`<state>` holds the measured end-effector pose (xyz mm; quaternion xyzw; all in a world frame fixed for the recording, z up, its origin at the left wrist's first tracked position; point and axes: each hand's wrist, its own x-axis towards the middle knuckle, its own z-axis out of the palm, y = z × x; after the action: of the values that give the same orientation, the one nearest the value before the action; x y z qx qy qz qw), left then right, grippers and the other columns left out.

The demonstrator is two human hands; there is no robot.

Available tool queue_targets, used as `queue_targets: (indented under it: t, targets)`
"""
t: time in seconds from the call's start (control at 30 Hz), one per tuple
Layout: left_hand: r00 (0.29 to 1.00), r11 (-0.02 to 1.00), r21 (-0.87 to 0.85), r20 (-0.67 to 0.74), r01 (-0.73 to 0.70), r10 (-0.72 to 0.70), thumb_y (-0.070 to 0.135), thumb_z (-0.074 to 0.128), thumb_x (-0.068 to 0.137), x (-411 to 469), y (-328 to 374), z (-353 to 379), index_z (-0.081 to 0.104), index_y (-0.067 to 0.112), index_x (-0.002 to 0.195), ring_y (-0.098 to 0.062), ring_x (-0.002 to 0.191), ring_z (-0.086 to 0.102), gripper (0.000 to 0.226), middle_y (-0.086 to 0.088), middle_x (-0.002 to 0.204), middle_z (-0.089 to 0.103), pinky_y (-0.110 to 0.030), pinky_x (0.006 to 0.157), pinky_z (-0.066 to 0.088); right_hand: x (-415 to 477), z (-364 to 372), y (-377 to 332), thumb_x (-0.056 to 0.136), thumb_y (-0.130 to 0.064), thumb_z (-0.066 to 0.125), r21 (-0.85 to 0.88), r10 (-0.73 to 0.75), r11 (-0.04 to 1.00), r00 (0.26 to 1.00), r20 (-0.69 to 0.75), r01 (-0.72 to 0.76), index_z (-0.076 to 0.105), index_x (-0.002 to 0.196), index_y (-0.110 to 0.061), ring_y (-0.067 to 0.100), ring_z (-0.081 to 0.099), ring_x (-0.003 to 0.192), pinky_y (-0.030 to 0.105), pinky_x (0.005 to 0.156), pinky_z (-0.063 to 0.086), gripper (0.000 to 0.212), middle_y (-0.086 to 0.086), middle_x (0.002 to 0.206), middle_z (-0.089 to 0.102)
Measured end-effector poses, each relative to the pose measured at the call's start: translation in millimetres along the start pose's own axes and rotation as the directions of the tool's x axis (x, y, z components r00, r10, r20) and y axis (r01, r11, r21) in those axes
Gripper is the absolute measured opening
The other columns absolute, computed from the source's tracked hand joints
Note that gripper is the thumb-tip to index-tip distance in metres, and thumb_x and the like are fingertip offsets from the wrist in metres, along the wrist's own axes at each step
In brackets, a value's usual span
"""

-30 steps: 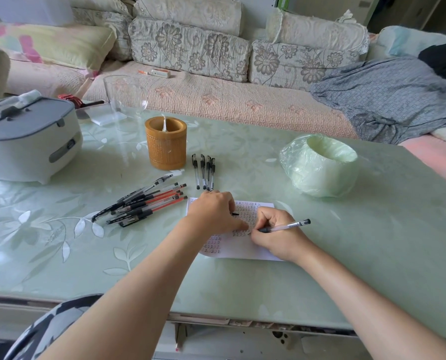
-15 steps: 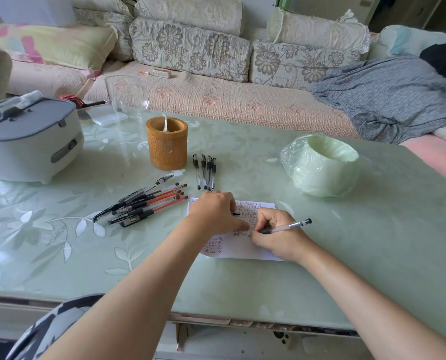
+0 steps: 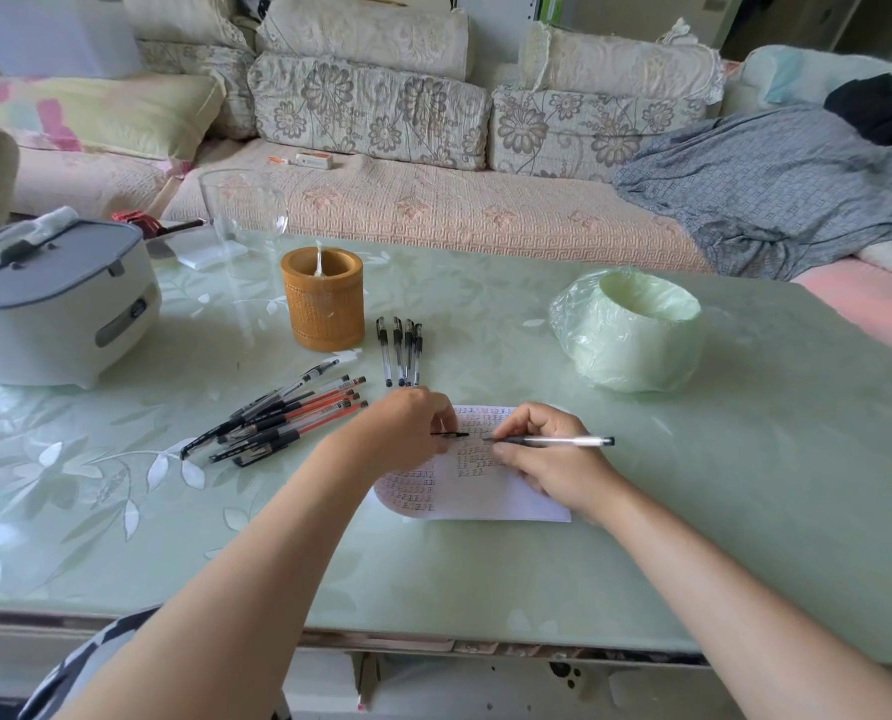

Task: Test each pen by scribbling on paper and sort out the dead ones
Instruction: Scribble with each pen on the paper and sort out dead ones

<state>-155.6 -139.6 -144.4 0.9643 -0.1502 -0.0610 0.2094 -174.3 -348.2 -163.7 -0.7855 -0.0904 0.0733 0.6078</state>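
— What sits closest on the table (image 3: 745,537)?

— The sheet of paper (image 3: 490,491). Both of the person's hands rest on it. The right hand (image 3: 553,462) is on the right part of the paper, with its fingers pinched around a clear pen (image 3: 553,440). The pen lies almost flat, its tip on the paper and its dark back end sticking out past the paper's right edge.

— And the other hand?

— The left hand (image 3: 407,426) presses on the paper's top left part. Its fingers are curled in, and a thin black piece (image 3: 451,434) pokes out from them toward the pen tip (it looks like a pen cap, but it is too small to be sure).

— Where are the rest of the pens?

— A loose pile of black and red pens (image 3: 282,420) lies just left of the paper. A neat row of four pens (image 3: 401,350) lies just behind the paper, side by side.

— What is farther back?

— A brown holder cup (image 3: 323,306) stands behind the paper, a bit left of the row. A green bowl in a plastic bag (image 3: 628,330) sits behind the paper to the right. A white and grey cooker (image 3: 54,304) stands far to the left of the paper.
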Motion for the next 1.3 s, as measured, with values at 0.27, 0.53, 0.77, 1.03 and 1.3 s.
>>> queue_targets:
  t: [0.27, 0.53, 0.77, 1.03, 1.3]
  targets:
    - [0.997, 0.999, -0.040, -0.076, -0.006, 0.003, 0.022, 0.055, 0.096, -0.8, 4.0, -2.9, 0.068, 0.029, 0.103, -0.014, 0.077, 0.062, 0.017, 0.009, 0.095, 0.066, -0.035, 0.073, 0.054, 1.2, -16.0, -12.8, 0.100, 0.006, 0.042, 0.150, 0.019, 0.988, 0.999, 0.026, -0.022, 0.053, 0.136, -0.017, 0.021, 0.064, 0.069, 0.032, 0.049, 0.052, 0.044, 0.014, 0.109, 0.066]
    - [0.992, 0.993, -0.121, -0.125, -0.004, -0.011, 0.024, 0.054, 0.097, -2.1, 8.1, -8.3, 0.067, 0.028, 0.106, -0.003, 0.074, 0.057, 0.016, 0.011, 0.095, 0.064, -0.019, 0.066, 0.047, 6.5, -24.0, -24.1, 0.096, 0.005, 0.035, 0.092, 0.011, 0.996, 1.000, 0.011, -0.012, 0.066, 0.101, -0.015, 0.018, 0.049, 0.048, 0.024, 0.042, 0.039, 0.038, 0.006, 0.089, 0.058]
    - [0.988, 0.987, -0.162, -0.157, -0.018, -0.008, 0.023, 0.058, 0.096, -1.9, 7.5, -12.6, 0.067, 0.025, 0.105, 0.001, 0.076, 0.053, 0.013, 0.013, 0.092, 0.062, -0.009, 0.062, 0.036, 14.2, -18.3, -19.6, 0.084, -0.028, 0.067, -0.620, -0.110, 0.780, 0.994, 0.005, 0.089, 0.066, 0.103, -0.039, -0.006, 0.052, 0.062, 0.024, 0.066, 0.041, 0.022, -0.021, 0.092, 0.068]
    - [0.994, 0.985, -0.167, -0.102, -0.054, 0.037, 0.025, 0.059, 0.095, -3.9, 10.3, -12.9, 0.069, 0.030, 0.102, -0.002, 0.082, 0.058, 0.013, 0.017, 0.092, 0.064, -0.010, 0.064, 0.039, 9.5, -14.2, -21.3, 0.090, -0.024, 0.063, -0.632, -0.129, 0.767, 0.991, 0.019, 0.112, 0.071, 0.102, -0.035, -0.014, 0.050, 0.062, 0.016, 0.060, 0.033, 0.018, -0.043, 0.063, 0.054]
    - [0.999, 0.973, -0.230, -0.049, -0.026, 0.015, 0.027, 0.060, 0.092, -5.7, 27.5, -16.2, 0.073, 0.029, 0.088, -0.019, 0.068, 0.065, 0.014, 0.005, 0.081, 0.073, -0.033, 0.062, 0.051, 3.4, -10.0, -26.5, 0.090, -0.024, 0.054, -0.717, -0.182, 0.672, 0.980, 0.081, 0.184, 0.064, 0.106, -0.027, 0.010, 0.059, 0.083, 0.026, 0.070, 0.038, 0.019, -0.011, 0.094, 0.064]
